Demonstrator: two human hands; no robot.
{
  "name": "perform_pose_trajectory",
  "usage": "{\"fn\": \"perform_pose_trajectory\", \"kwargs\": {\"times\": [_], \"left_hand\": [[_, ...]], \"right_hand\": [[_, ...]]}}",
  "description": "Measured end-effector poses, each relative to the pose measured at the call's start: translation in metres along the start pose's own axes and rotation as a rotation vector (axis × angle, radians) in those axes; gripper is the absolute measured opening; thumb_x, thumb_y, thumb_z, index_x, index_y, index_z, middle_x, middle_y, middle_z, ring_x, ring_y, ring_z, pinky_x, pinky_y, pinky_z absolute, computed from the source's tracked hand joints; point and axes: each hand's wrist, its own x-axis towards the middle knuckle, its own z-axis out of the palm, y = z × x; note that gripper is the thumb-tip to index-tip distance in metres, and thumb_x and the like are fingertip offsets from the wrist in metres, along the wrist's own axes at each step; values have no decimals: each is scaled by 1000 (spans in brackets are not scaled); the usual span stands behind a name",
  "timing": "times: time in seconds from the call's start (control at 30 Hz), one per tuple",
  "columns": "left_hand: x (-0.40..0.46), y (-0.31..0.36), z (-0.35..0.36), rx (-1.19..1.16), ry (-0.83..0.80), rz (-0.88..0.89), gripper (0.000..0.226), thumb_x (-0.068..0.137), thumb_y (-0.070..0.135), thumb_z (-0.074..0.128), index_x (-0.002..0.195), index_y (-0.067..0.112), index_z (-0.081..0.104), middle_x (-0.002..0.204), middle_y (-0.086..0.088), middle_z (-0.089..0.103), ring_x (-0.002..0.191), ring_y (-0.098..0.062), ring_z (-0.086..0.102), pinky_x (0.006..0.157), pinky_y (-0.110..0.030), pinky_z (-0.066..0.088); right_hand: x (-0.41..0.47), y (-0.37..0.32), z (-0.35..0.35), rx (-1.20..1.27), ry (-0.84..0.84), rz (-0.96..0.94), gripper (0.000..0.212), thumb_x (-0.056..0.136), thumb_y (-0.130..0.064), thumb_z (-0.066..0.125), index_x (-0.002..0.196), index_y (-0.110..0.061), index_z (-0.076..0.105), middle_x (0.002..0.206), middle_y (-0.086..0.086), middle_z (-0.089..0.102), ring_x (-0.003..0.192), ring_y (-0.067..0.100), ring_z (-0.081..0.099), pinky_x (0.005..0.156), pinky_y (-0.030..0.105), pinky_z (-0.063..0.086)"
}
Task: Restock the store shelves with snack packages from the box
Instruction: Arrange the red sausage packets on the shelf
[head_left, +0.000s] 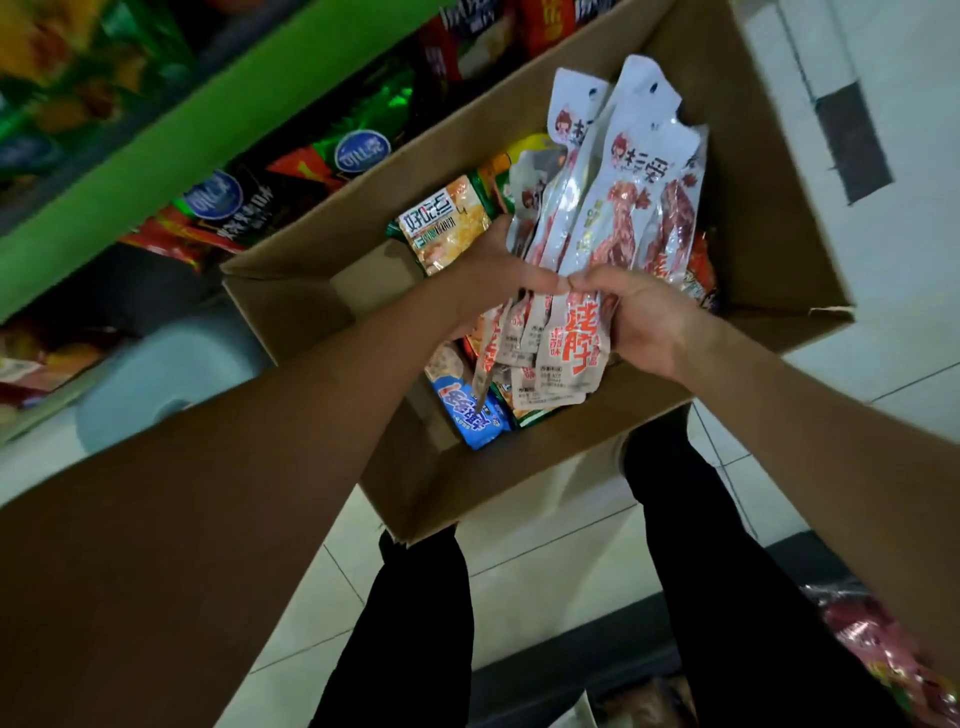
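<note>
A pale tiled floor (587, 525) fills the lower and right parts of the view, and everything else is placed against it. A dark rectangular patch (852, 143) lies on the tiles toward the top right corner, and a pale blue rounded object (156, 384), blurred and hard to identify, sits at the floor's left edge. The person's black trouser legs (727, 561) stand on the tiles at lower centre.

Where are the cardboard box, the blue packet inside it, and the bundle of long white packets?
cardboard box (524, 447): head view, near side wall.
blue packet (470, 410): head view, printed front.
bundle of long white packets (597, 208): head view, front packet's middle.
</note>
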Motion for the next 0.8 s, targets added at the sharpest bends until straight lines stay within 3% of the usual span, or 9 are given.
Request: {"fn": "perform_pose_trajectory", "kwargs": {"times": [0.2, 0.3, 0.4, 0.57, 0.7, 0.8], "left_hand": [[-56, 18, -7, 5, -10, 45, 79, 72, 12, 85, 140, 22, 47, 129, 0, 67, 116, -25, 65, 100, -47, 52], [-103, 40, -10, -7, -58, 65, 88, 71, 8, 86, 145, 17, 41, 131, -5, 66, 117, -28, 65, 103, -51, 50], [-160, 69, -10, 20, -90, 85, 92, 68, 8, 88, 146, 12, 39, 134, -7, 64, 120, -27, 63, 106, -51, 48], [-255, 121, -16, 99, -79, 184, 100, 58, 24, 91, 144, 11, 41, 137, -2, 62, 125, -19, 60, 109, -43, 47], [-338, 166, -15, 200, -75, 321, 91, 65, 30, 92, 142, 23, 43, 132, 13, 62, 122, -6, 59, 102, -22, 49], [-397, 196, -13, 316, -52, 465, 92, 77, 26, 86, 150, 19, 31, 145, 7, 50, 130, -4, 50, 105, -16, 42]], "right_hand": [[-51, -13, 29, 7, -14, -24, 7, 76, -26, 76, 77, -20, 76, 95, 6, 76, 90, 20, 73, 89, 41, 50], [-92, -30, 45, 23, -63, -8, 41, 68, -22, 82, 106, -10, 73, 113, 12, 73, 107, 27, 69, 102, 48, 46], [-144, -50, 66, -12, -78, -52, 66, 60, -18, 86, 123, -15, 66, 124, 9, 70, 116, 28, 66, 106, 49, 45], [-236, -88, 104, -122, -99, -169, 69, 67, -25, 86, 131, -25, 61, 126, 4, 69, 116, 25, 66, 102, 52, 46], [-317, -115, 145, -65, -66, -361, 71, 74, -40, 83, 136, -20, 56, 129, 7, 68, 118, 27, 65, 99, 48, 53], [-373, -128, 179, 14, -8, -552, 53, 83, -23, 74, 133, -10, 59, 126, 14, 68, 114, 32, 67, 96, 47, 55]]}}
